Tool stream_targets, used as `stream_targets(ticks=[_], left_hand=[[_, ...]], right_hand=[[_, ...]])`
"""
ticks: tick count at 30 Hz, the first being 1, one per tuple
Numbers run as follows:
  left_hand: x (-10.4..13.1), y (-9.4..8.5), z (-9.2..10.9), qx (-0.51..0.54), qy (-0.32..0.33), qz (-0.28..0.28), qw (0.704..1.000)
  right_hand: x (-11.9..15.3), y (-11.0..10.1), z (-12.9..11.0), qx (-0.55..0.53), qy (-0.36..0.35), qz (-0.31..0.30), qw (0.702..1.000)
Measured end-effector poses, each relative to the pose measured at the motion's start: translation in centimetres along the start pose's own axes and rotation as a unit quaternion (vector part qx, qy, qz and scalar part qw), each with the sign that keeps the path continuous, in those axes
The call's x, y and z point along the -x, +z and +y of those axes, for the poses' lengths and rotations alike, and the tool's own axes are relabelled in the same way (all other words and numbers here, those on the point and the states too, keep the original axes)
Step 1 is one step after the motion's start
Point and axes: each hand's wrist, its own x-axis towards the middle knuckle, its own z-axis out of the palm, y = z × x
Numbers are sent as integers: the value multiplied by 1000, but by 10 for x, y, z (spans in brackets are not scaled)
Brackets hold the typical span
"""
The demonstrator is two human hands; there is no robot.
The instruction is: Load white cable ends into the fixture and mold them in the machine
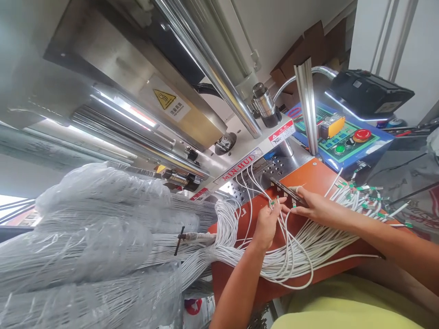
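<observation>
My left hand (pixel 266 225) is closed in a pinch on a white cable close to its small green end (pixel 273 202). My right hand (pixel 310 208) grips a dark metal bar (pixel 287 191) that slants above the orange-brown work board (pixel 305 173). Small connector ends sit along the bar, and a green-tipped cable end shows by my right fingers. White cables (pixel 291 256) run in a thick bundle beneath both hands. Several thin cables (pixel 252 176) reach from the machine's plate toward my left hand. My fingers partly hide the contact between cable and bar.
The press machine (pixel 236 170) stands just beyond the board, with a hot-surface warning label (pixel 170 101). A blue control panel (pixel 346 137) with a red button is at right. Plastic-wrapped cables (pixel 99 237) fill the left. Green-tipped cable ends (pixel 370 203) lie at the board's right.
</observation>
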Motion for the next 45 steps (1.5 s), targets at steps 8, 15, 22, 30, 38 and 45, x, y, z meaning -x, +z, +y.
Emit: stream_targets(ticks=[8, 15, 22, 30, 38, 45], left_hand=[[-7, -2, -4, 152, -66, 65, 984], [-6, -3, 2, -30, -5, 86, 996], [-5, 2, 8, -212, 113, 59, 969], [-8, 2, 1, -281, 158, 77, 943], [-12, 0, -6, -311, 204, 64, 926], [-12, -1, -12, -339, 243, 56, 907]], right_hand=[[5, 1, -2, 9, -20, 27, 999], [5, 2, 0, 39, -11, 16, 999], [2, 2, 4, 51, -3, -5, 999], [2, 1, 3, 13, 0, 2, 1000], [3, -2, -1, -13, -3, 6, 1000], [2, -3, 0, 14, -7, -2, 1000]])
